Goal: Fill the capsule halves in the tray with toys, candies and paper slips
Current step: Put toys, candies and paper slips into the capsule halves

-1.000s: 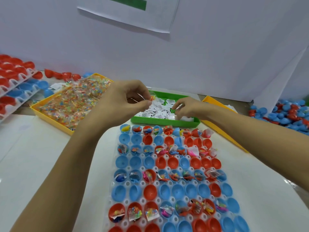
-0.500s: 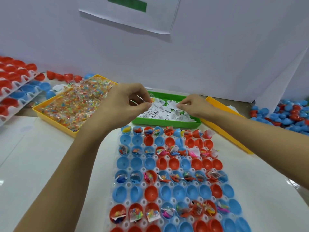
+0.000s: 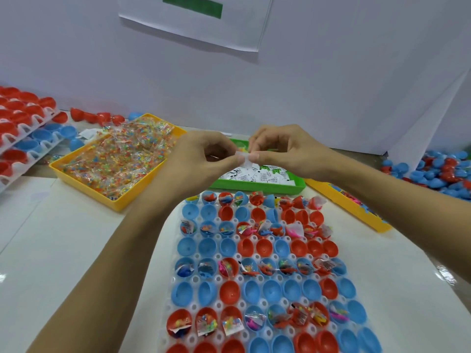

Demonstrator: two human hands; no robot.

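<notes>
Both hands meet above the green tray (image 3: 254, 186) of paper slips (image 3: 257, 174): the left hand (image 3: 201, 159) and right hand (image 3: 285, 151) together pinch one white slip (image 3: 243, 159). Its print is too small to read. The capsule tray (image 3: 257, 273) lies just below, many halves already filled.

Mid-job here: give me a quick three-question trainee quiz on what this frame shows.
1. True or false: both hands pinch one small white paper slip above the green tray.
2. Which tray holds the clear candy packets? A) the yellow tray on the left B) the green tray C) the white capsule tray.
3. Fill in: rows of filled capsule halves alternate with rows that are ____.

Key
1. True: the left hand and right hand meet on the slip.
2. A.
3. Empty.
</notes>
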